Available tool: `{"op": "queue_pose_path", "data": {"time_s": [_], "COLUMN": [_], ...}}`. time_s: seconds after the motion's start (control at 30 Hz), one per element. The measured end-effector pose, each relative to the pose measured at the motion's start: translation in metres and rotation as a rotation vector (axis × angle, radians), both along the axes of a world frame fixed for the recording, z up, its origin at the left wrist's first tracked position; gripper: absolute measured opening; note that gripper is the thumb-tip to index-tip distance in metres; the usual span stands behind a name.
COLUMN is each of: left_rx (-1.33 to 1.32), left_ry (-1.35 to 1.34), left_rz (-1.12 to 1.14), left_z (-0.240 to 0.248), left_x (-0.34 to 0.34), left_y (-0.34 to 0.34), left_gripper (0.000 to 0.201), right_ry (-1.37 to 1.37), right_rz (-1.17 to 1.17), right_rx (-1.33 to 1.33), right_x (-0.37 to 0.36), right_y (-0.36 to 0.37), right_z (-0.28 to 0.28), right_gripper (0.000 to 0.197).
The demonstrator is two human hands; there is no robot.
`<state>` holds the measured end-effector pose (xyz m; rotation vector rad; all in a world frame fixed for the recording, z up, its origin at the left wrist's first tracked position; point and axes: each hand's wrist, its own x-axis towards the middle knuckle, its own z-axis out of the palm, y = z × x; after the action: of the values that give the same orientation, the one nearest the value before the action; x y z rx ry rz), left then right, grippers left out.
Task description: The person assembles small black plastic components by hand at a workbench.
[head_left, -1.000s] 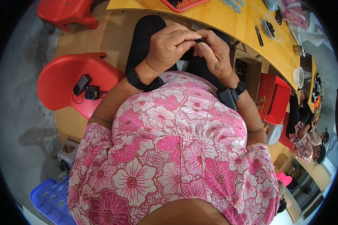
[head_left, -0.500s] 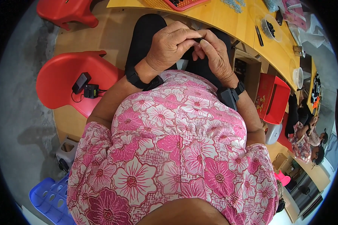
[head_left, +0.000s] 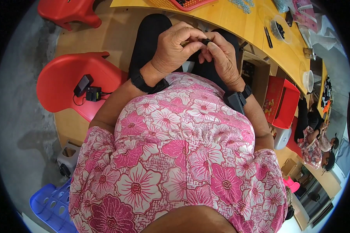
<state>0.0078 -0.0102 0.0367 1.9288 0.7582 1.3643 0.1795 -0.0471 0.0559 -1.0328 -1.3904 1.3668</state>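
Note:
Over my lap, just short of the table edge, both hands meet at their fingertips around a small black piece (head_left: 206, 41). My left hand (head_left: 174, 47) is closed in a pinch on the piece's left side. From the other side my right hand (head_left: 221, 56) grips it between thumb and forefinger, its other fingers curled below. Most of the piece is covered by fingers, so its exact kind cannot be made out.
The yellow table (head_left: 221, 19) holds a red tray (head_left: 190, 4), a black pen (head_left: 268, 37) and a clear bowl of black pieces (head_left: 280, 29). A red chair (head_left: 62, 83) at left carries black devices. Beside my right arm is a red box (head_left: 282, 101). Other people sit far right.
The left fingers have shifted slightly, so a bit more of the black piece shows. Otherwise both hands stay in the same place.

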Motion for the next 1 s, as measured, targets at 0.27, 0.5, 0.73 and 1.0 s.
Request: {"op": "queue_pose_path", "data": {"time_s": [0.27, 0.5, 0.73, 1.0], "left_rx": [-0.434, -0.48, -0.589, -0.571], "left_ry": [-0.311, -0.113, -0.162, -0.162], "left_rz": [-0.344, -0.31, -0.333, -0.287], "left_z": [-0.002, -0.001, 0.007, 0.001], "left_x": [0.002, 0.001, 0.004, 0.006], "left_y": [-0.003, -0.001, -0.004, -0.008], "left_gripper": [0.04, 0.045, 0.046, 0.04], "right_ry": [-0.216, -0.441, -0.468, -0.411], "right_rz": [-0.015, -0.025, -0.009, -0.026], "right_rx": [0.15, 0.33, 0.343, 0.311], "right_x": [0.001, 0.002, 0.003, -0.001], "right_y": [0.0, 0.002, 0.003, -0.001], "right_z": [0.007, 0.006, 0.005, -0.003], "right_gripper": [0.02, 0.022, 0.023, 0.02]}}
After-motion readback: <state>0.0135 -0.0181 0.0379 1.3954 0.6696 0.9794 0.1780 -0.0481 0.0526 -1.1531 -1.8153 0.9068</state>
